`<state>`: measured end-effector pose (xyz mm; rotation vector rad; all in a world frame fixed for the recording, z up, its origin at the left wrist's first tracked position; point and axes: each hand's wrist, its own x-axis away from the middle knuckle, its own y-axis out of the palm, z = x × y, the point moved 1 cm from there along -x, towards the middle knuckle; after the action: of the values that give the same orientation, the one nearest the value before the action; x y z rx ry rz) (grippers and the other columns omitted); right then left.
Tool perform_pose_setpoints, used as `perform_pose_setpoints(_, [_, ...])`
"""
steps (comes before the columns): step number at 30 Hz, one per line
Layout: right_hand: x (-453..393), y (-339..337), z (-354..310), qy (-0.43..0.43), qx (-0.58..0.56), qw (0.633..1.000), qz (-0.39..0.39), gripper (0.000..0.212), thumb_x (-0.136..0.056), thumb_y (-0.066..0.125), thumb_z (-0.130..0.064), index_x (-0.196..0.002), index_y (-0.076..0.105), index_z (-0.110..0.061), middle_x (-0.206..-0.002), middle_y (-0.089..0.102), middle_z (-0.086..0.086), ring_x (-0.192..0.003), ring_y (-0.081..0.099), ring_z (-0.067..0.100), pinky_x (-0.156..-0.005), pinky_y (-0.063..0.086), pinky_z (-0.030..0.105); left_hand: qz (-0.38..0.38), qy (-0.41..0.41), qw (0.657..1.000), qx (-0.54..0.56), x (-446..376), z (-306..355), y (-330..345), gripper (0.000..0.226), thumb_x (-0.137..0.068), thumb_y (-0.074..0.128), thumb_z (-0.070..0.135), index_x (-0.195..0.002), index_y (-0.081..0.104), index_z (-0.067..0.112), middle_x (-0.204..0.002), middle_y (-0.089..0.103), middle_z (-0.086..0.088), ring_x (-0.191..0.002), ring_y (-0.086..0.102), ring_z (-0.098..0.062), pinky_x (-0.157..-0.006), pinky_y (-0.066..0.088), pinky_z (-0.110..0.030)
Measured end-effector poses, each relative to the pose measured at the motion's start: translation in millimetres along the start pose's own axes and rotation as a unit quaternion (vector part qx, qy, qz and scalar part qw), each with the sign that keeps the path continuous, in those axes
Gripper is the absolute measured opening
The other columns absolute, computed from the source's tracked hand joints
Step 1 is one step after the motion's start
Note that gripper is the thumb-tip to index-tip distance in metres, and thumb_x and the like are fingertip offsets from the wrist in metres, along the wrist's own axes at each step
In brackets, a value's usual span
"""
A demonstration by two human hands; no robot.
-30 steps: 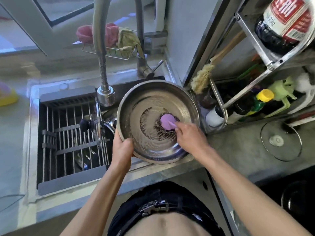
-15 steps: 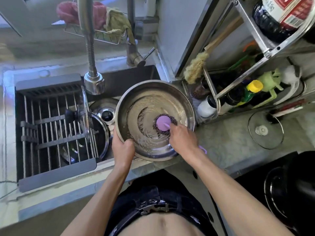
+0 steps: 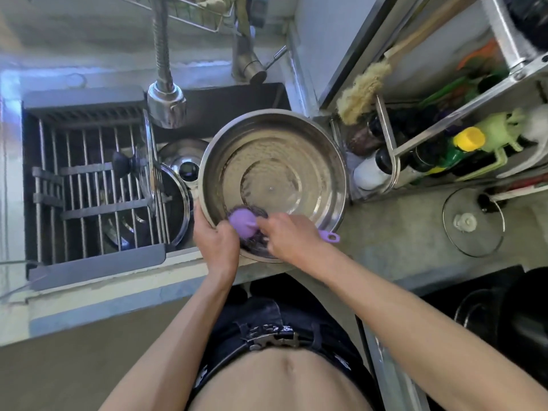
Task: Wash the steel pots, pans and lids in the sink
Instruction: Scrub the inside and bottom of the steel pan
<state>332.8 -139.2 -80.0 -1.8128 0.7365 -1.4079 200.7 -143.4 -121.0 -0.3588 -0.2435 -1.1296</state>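
A large steel pan (image 3: 275,161) sits tilted over the sink's right side, its inside facing me. My left hand (image 3: 218,243) grips its near-left rim. My right hand (image 3: 289,237) holds a purple-handled scrub brush (image 3: 241,225), whose dark bristles press on the pan's near inner wall. The brush handle's end (image 3: 329,235) sticks out past my wrist. To the pan's left, in the sink, lie a steel lid with a black knob (image 3: 185,164) and a dark pot (image 3: 170,209). A glass lid (image 3: 149,173) stands on edge in the rack.
A grey drying rack (image 3: 86,188) spans the sink's left part. The faucet head (image 3: 166,102) hangs above the sink. A shelf with bottles (image 3: 430,152) and a brush stands right of the pan. Another glass lid (image 3: 473,222) lies on the counter. A dark stove (image 3: 501,315) is at right.
My right hand has drawn the brush from the pan's middle toward its near-left inner wall, close to my left hand. The view has shifted down.
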Motion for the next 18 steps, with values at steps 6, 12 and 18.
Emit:
perform_pose_setpoints(6, [-3.5,-2.9,5.0,-0.018,0.054,0.998,0.003,0.033,-0.09,0.053,-0.014,-0.122,0.062,-0.019,-0.108,0.063,0.01,-0.096,0.064,0.035,-0.066,0.032,0.034,0.03,-0.008,1.0,-0.003,3.8,-5.8,-0.8,0.066,-0.069,0.039,-0.003,-0.13,0.06,0.011,-0.115,0.071,-0.007,-0.105,0.066,-0.025,-0.098,0.053,-0.05])
perform_pose_setpoints(12, [-53.1,-29.8,-1.1,-0.042,0.056,0.993,0.095,0.045,-0.096,0.046,-0.014,-0.14,0.052,-0.024,-0.117,0.061,0.012,-0.103,0.063,0.037,-0.07,0.04,0.041,0.017,0.007,0.999,-0.032,0.6,-6.7,-0.7,0.058,-0.069,0.043,0.003,-0.124,0.059,0.005,-0.112,0.069,-0.014,-0.104,0.064,-0.03,-0.094,0.053,-0.052])
perform_pose_setpoints(18, [-69.8,-60.7,54.1,0.126,0.123,0.974,0.14,0.035,-0.104,0.034,-0.012,-0.129,0.057,-0.008,-0.119,0.062,0.014,-0.106,0.065,0.036,-0.078,0.047,0.04,0.029,-0.015,0.999,0.015,1.4,-2.4,1.6,0.047,-0.074,0.043,-0.009,-0.111,0.067,0.006,-0.09,0.067,0.005,-0.079,0.058,-0.007,-0.077,0.052,-0.029])
